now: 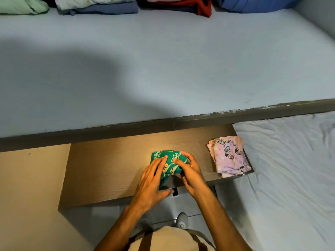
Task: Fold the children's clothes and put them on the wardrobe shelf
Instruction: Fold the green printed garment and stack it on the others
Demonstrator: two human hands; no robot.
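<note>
The wide grey-blue shelf (pixel 163 69) of the wardrobe fills the upper half of the view, and its dark front edge runs across the middle with chipped paint. At the far back of this shelf there is a row of folded clothes (pixel 101 6) in green, blue, pink and red. To the right, lower, lies a bed with a wrinkled pale sheet (pixel 290 169). Under the shelf edge a wooden board (pixel 108 169) stands out toward the person, lit warm from above.

On the right end of this board rests a folded pile of lilac and pink children's clothes (pixel 229 156) with cartoon prints; one corner reaches the board's right edge. It is apart from the hands.

Near the front middle of the board lies the green garment (pixel 167 161), small, with white and yellow print, already folded into a compact shape. Both hands are on it. The left hand (pixel 154 180) lies flat with the fingers stretched over the left part of the cloth, pressing it and not closed. The right hand (pixel 190 171) has its fingers curled and pinches the right edge of the same green garment.

Below, between the forearms, I see a beige shirt and one grey shoe (pixel 181 220) on the tiled floor.
</note>
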